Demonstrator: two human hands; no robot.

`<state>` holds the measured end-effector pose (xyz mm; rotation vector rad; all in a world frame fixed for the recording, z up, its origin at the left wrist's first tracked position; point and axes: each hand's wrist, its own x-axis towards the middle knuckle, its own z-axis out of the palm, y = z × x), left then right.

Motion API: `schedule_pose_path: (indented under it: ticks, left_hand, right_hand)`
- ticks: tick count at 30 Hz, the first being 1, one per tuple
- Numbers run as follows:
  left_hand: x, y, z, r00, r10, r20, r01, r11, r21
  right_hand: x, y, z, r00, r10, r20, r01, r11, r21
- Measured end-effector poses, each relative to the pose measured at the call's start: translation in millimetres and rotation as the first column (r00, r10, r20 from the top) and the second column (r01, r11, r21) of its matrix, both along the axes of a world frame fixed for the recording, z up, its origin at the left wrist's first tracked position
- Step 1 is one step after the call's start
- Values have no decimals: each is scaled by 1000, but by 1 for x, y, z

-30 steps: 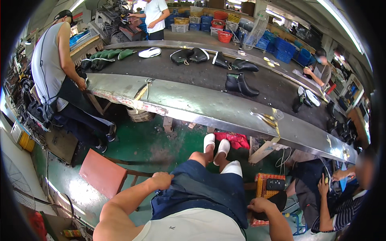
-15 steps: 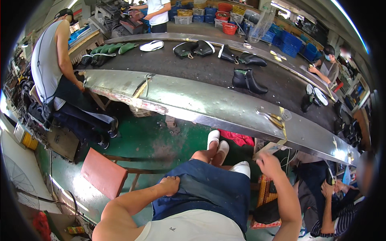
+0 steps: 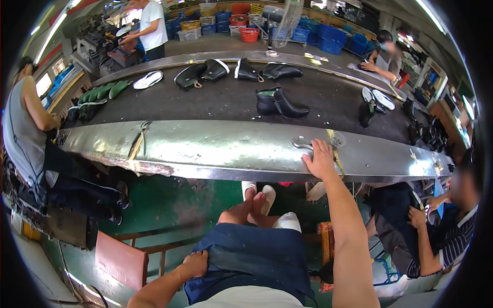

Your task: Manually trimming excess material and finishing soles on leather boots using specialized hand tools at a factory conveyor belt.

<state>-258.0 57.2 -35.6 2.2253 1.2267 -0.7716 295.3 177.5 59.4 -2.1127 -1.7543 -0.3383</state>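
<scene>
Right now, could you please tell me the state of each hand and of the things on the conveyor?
Right hand: flat on the metal ledge, by the pliers.
Left hand: resting on the blue apron.
Black boots: upright on the belt.
Green insoles: lying in a row.

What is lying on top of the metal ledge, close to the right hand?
The right hand rests on the metal ledge, at a metal tool and a yellow strip. What the palm covers cannot be seen.

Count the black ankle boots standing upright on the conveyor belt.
2, side by side as one pair mid-belt, just beyond the right hand resting on the metal rail. Other dark shoe pieces lie flat farther back; the far right is too blurred to tell.
</scene>
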Motion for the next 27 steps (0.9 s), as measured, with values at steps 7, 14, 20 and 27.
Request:
schedule_pose_path:
  ticks: [7,14,20,27]
  left_hand:
    - [5,88,15,950,-306,64,312,912,-266]
    - [117,206,145,566,-202,799,-276,867,415]
    - [147,323,87,802,159,576,-552,565,613]
    - [149,324,92,813,198,548,-523,662,537]
  right_hand:
    - [-7,5,0,997,5,-74,-2,999,39]
    - [-1,-1,-1,996,-25,-84,28,999,32]
    - [-13,13,-6,996,-10,-93,13,999,38]
    - [-12,11,-3,995,-24,-99,29,998,49]
